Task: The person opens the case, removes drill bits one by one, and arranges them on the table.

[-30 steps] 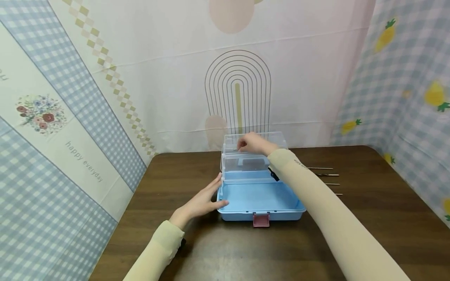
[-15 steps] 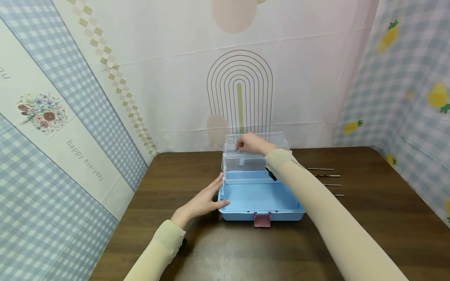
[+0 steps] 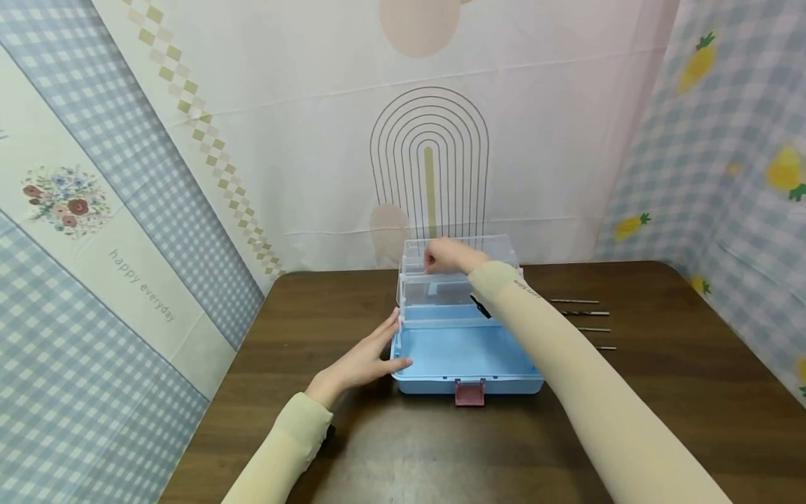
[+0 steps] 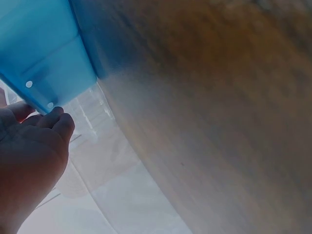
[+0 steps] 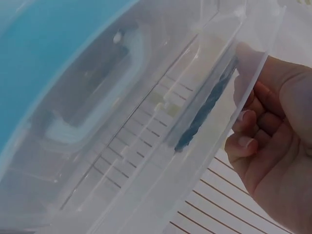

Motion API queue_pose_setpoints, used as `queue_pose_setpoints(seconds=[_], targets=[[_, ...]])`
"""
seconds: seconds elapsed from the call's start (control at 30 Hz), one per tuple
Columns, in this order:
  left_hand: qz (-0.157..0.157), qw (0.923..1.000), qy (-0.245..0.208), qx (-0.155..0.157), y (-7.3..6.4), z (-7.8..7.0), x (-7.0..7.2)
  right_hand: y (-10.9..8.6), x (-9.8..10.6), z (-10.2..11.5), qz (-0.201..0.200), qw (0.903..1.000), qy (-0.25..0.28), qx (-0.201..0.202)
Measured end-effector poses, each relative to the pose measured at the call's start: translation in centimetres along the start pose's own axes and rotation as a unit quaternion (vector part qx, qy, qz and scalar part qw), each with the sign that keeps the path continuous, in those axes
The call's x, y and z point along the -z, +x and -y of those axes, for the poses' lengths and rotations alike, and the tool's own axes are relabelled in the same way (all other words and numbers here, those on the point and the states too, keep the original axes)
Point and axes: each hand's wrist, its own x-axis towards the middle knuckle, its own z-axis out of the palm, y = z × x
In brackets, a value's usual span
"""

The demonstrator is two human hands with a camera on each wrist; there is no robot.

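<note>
A light blue toolbox (image 3: 469, 386) with raised clear trays (image 3: 415, 292) stands on the table. At its left side, my left hand (image 3: 355, 362) rests with long, spread fingers along the wall, the thumb over the front left rim. My right hand (image 3: 448, 255) is at the top clear tray, fingers curled. In the right wrist view, a dark drill bit (image 5: 207, 112) shows through the cloudy tray wall. My right thumb and fingertip pinch its upper end, partly hidden behind the plastic. The left wrist view has my left fingertips right at the blue wall's edge.
Several drill bits (image 3: 588, 313) lie in a column on the brown table (image 3: 661, 392), right of the toolbox, partly behind my right sleeve (image 3: 567, 357). A red latch (image 3: 469, 393) hangs at the toolbox's front. A patterned cloth (image 3: 327, 140) hangs behind the table.
The slim end that showed left of my right fingers is out of sight now in the head view. My right wrist has shifted slightly left; my left hand stays at the toolbox.
</note>
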Motion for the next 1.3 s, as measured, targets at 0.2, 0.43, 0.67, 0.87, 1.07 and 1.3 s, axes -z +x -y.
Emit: queue_pose_setpoints(seconds=[0.2, 0.43, 0.67, 0.87, 1.07, 1.3], targets=[[0.005, 1.0000, 0.003, -0.003, 0.1, 0.1, -0.1, -0.2, -0.1, -0.2, 0.033, 0.9994, -0.010, -0.001], [0.008, 0.9999, 0.006, -0.001, 0.0, 0.2, -0.3, -0.4, -0.5, -0.5, 0.031, 0.9993, -0.012, 0.017], [0.006, 0.9999, 0.007, 0.005, 0.0, 0.2, -0.2, -0.7, -0.2, -1.1, -0.032, 0.9972, 0.062, 0.026], [0.004, 0.9999, 0.016, 0.001, 0.1, 0.3, -0.2, -1.2, 0.7, -1.8, -0.076, 0.9846, 0.157, -0.011], [0.002, 0.9998, 0.017, -0.003, 0.2, 0.2, -0.2, -2.6, 1.5, -3.2, -0.096, 0.9619, 0.252, -0.047], [0.001, 0.9999, 0.015, 0.000, 0.1, 0.2, 0.0, -4.6, 2.8, -5.6, -0.127, 0.9064, 0.391, -0.099]])
